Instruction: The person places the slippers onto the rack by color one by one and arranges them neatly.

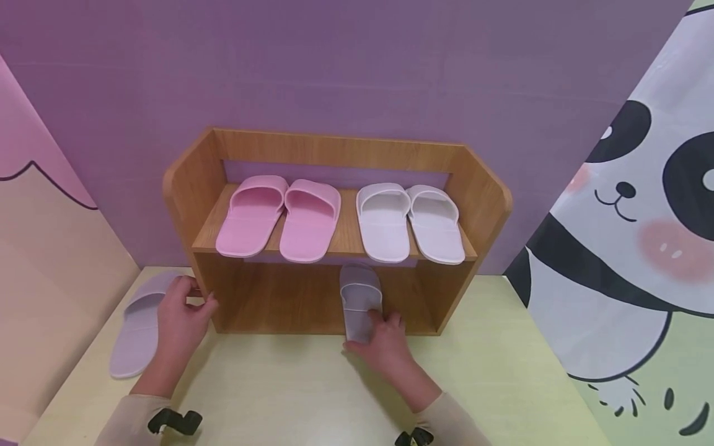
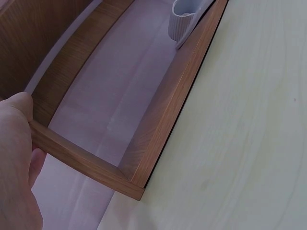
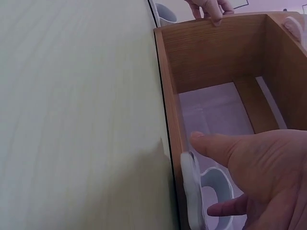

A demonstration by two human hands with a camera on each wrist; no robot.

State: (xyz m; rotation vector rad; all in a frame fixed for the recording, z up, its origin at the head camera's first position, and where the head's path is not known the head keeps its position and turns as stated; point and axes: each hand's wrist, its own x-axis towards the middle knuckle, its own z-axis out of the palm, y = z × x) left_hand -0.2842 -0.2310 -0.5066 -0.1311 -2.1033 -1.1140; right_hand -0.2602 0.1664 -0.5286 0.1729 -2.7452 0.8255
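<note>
A grey-lavender slipper (image 1: 357, 298) lies on the lower level of a wooden shoe rack (image 1: 340, 148), its open end towards the front. My right hand (image 1: 386, 347) is at that end, thumb and fingers spread; in the right wrist view the straight thumb reaches past the slipper's edge (image 3: 190, 184) and a finger touches its inner side. At the rack's left side panel, my left hand (image 1: 181, 319) grips the front edge, thumb and fingers on opposite faces in the left wrist view. Behind that hand, a matching slipper (image 1: 136, 334) rests on the table, partly hidden.
On the upper shelf sit a pair of pink slippers, the left one (image 1: 251, 217) beside the right one (image 1: 309, 220), and a white pair (image 1: 385, 223) to their right. The rack stands on a pale table (image 1: 279, 384) against a purple wall (image 1: 346, 74). A panda-printed panel (image 1: 613, 260) borders the right.
</note>
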